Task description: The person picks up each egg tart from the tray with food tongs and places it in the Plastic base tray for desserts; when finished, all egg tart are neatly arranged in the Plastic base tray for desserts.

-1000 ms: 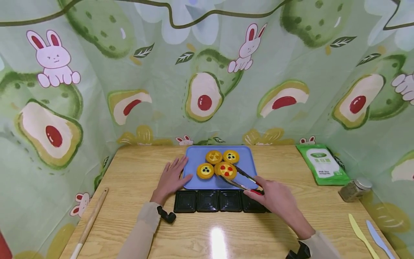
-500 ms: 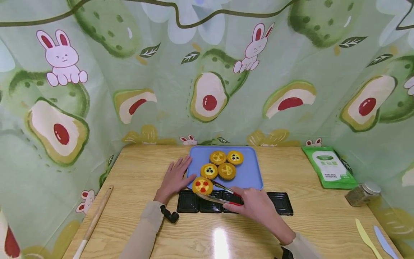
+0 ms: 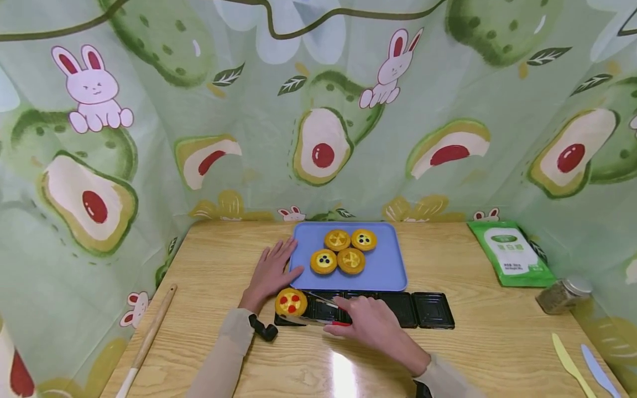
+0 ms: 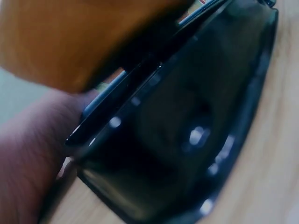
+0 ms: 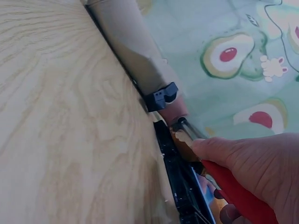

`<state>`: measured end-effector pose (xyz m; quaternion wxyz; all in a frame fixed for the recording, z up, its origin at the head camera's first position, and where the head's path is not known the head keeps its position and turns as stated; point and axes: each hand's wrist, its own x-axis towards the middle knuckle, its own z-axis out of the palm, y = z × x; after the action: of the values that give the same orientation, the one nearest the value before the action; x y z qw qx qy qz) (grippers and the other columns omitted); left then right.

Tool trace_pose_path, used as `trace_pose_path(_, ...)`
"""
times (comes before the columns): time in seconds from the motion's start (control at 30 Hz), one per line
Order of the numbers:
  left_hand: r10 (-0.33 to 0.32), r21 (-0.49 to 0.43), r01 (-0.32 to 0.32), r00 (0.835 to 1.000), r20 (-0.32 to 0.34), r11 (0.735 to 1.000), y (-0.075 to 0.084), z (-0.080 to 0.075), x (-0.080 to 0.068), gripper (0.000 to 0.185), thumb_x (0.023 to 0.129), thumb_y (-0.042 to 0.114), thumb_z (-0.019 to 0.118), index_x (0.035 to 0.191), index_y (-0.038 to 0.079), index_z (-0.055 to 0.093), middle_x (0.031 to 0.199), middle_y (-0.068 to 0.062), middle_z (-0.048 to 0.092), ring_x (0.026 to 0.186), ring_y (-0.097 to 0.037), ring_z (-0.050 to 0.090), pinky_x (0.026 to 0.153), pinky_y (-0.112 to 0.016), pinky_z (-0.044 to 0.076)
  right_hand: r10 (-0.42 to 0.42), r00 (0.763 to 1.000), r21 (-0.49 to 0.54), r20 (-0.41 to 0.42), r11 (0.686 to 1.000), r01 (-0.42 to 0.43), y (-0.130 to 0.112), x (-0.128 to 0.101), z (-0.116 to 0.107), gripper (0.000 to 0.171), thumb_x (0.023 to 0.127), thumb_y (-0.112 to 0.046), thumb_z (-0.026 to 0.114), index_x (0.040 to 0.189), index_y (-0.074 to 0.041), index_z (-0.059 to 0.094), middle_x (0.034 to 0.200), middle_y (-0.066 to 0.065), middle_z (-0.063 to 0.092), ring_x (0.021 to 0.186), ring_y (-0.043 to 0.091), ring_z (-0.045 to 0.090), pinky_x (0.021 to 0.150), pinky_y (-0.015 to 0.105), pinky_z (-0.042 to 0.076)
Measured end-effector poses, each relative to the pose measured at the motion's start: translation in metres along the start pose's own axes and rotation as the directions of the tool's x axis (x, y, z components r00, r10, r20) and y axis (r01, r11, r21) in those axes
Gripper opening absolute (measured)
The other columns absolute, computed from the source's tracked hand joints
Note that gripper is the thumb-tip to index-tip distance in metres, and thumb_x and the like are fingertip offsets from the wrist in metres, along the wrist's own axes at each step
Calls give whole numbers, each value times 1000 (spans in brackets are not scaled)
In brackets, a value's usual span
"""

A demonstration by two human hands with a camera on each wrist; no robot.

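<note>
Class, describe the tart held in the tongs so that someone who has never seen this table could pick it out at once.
Start at the blue tray in the middle of the wooden table, then drop to the row of black trays along its near edge. At that row's left end, tongs in the right hand hold a round golden tart. It alone has red spots and is off the blue tray.

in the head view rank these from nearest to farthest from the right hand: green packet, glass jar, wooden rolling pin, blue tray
From the right hand:
1. blue tray, just behind it, centre table.
2. green packet, back right.
3. glass jar at the right edge and wooden rolling pin at the far left: too close to call.
</note>
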<state>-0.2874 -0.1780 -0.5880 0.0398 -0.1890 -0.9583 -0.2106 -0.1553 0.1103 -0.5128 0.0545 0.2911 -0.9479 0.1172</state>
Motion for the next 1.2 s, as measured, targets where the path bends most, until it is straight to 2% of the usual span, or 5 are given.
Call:
trace_pose_path(0.13,-1,7,1,1000,1,1000,0,-1,0,85,100,67,48,168,21,23,174,3,19,161,-30,16,127,-59,8,2,1000,-33,2,999,-2,-2,-1,3,62,87,-74,68,124,-25,75,74,-3,70,57,14,63,39,25,32)
trace_pose_path(0.37,-1,18,1,1000,-1,1000,0,-1,0,86,100,65,51,168,21,24,174,2,20,161,-31,17,127,-59,8,-3,1000,-68,-17,998,2,-3,-1,4,59,85,-74,70,118,-25,74,69,-4,66,54,14,61,38,24,30)
trace_pose_path(0.67,-3,33,2,1000,14,999,-1,-1,1,84,101,67,46,168,22,22,174,4,18,161,-29,16,127,-58,9,8,1000,-53,-15,999,-8,-2,0,4,62,84,-75,70,121,-25,74,70,-5,66,53,10,58,38,24,30)
trace_pose_path(0.93,3,23,-4,1000,14,1000,0,-2,1,84,101,66,47,168,22,22,174,2,19,161,-31,16,127,-59,8,26,1000,-26,-13,999,-27,-4,-1,2,69,81,-79,70,122,-24,74,73,-6,67,55,8,55,40,23,30)
trace_pose_path(1.2,22,14,-22,1000,-8,1000,0,-3,0,84,101,62,52,168,19,26,174,-1,22,160,-34,19,127,-61,9,41,998,-9,-42,999,-42,-4,-4,-8,75,82,-81,67,127,-21,72,84,-2,73,56,7,55,44,25,39)
